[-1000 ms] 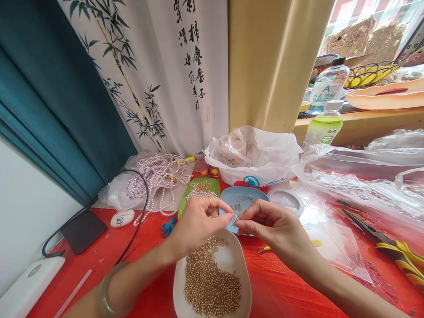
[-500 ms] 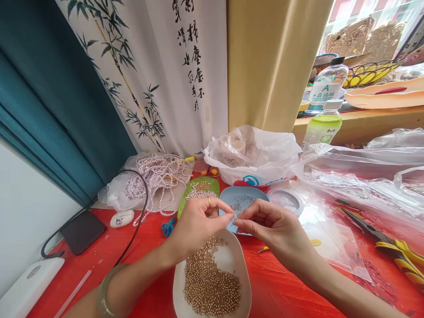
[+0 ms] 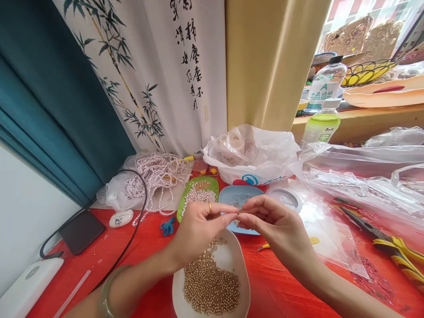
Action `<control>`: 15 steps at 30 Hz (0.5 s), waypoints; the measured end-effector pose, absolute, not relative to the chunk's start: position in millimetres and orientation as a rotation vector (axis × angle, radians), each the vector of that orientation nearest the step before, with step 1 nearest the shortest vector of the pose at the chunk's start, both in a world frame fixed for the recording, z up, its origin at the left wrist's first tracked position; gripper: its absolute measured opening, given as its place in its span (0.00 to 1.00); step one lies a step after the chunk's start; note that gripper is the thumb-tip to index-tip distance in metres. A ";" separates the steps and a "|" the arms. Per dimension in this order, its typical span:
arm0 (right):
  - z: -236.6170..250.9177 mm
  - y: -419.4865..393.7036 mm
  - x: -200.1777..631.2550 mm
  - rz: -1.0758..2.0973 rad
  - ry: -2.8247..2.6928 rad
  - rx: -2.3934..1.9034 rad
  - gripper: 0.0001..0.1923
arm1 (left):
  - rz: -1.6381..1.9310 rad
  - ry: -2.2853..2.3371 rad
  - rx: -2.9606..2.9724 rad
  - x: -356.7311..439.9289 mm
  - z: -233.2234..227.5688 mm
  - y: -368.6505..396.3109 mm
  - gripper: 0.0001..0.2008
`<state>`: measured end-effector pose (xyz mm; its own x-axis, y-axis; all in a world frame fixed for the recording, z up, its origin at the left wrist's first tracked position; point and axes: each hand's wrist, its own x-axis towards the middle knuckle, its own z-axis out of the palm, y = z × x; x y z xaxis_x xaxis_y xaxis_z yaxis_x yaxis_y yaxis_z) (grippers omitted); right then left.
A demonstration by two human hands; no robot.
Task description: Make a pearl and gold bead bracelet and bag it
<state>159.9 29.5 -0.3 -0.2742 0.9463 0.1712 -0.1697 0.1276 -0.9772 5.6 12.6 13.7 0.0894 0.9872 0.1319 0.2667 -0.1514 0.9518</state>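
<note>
Where the two hands meet at the centre of the frame, the left hand (image 3: 198,225) and right hand (image 3: 274,223) each press thumb and forefinger together on something tiny between them; it looks like a small gold bead (image 3: 237,212) on a fine wire, though the wire itself is too thin to make out. A second ago the fingertips stood slightly apart with a thin pin or wire showing between them; now they touch and that gap is gone, so I judge the bead is being slid on or seated. A gold ring sits on a left finger and a pale green bangle (image 3: 107,291) on the left wrist.

Just below the hands lies a white dish (image 3: 243,269) heaped with gold beads (image 3: 208,285). Just behind the fingers sit a blue dish (image 3: 255,194) and a green dish (image 3: 214,183), the green one holding pale and gold beads. Further up left, pearl strands (image 3: 155,174) spill over a clear bag. A white plastic bag (image 3: 251,154) sits above centre, yellow-handled pliers (image 3: 391,240) at the right edge.

Readable writing is sparse: black brush calligraphy on the bamboo hanging (image 3: 190,57), too cursive to read, and a clear bottle (image 3: 326,86) at the upper right whose label shows a large "A". The green bottle (image 3: 319,128) label is too small to read.
</note>
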 end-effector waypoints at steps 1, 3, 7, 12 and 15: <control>0.4 30.1 159.9 1.421 -1.331 -0.822 0.06 | 1.130 1.258 1.608 5.6 13.7 11.1 0.08; 1.9 30.9 160.2 1.484 -1.285 -0.823 0.09 | 1.132 1.198 1.687 5.2 14.2 9.1 0.09; 6.4 28.8 160.0 1.511 -1.256 -0.860 0.07 | 1.140 1.103 1.779 5.1 16.7 8.1 0.09; 12.4 21.9 157.8 1.638 -1.181 -0.841 0.07 | 1.152 1.074 1.861 3.8 16.5 8.6 0.09; 15.4 21.3 158.6 1.733 -1.186 -0.807 0.10 | 1.191 1.063 1.933 1.7 15.6 8.4 0.09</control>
<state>158.6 21.3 15.4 -0.4189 0.9072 -0.0398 -0.2912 -0.1757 -0.9404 1.7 8.4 15.6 0.2680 0.8720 0.4097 0.3085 -0.4805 0.8209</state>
